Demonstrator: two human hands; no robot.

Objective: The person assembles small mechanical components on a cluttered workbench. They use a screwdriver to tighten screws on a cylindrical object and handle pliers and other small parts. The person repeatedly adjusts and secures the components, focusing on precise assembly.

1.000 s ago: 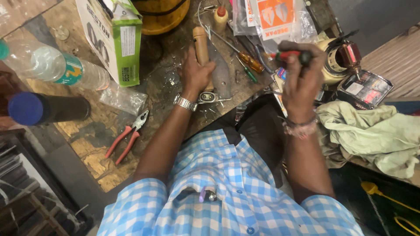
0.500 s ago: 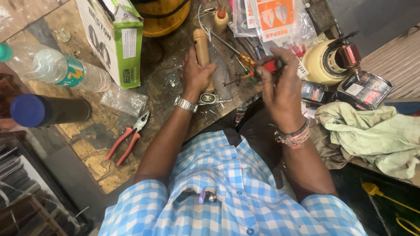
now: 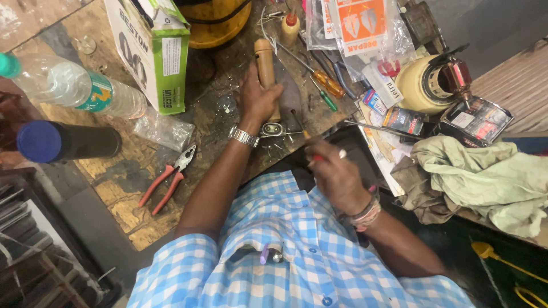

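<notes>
A cluttered, scarred wooden tabletop [image 3: 131,188] carries the work. The left hand [image 3: 258,100] lies closed over a wooden-handled tool [image 3: 265,63] near the front edge, its grip wrapped on the lower handle. The right hand [image 3: 337,174] pinches a thin red-handled screwdriver [image 3: 308,140] just beside it (light, stiff, likely slippery; best held at the handle)

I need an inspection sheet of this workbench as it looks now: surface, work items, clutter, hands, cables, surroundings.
Surface: worn wooden bench top, stained.
Work items: wooden handle under the left hand; small metal part at its near end.
Clutter: red pliers, plastic bottle, green-and-white carton, screwdrivers, motor armature, crumpled cloth.
Hands: left presses on the handle; right hand grips a red-handled tool.
Cables: loose wire near the yellow container.
Surroundings: dark floor below.
</notes>
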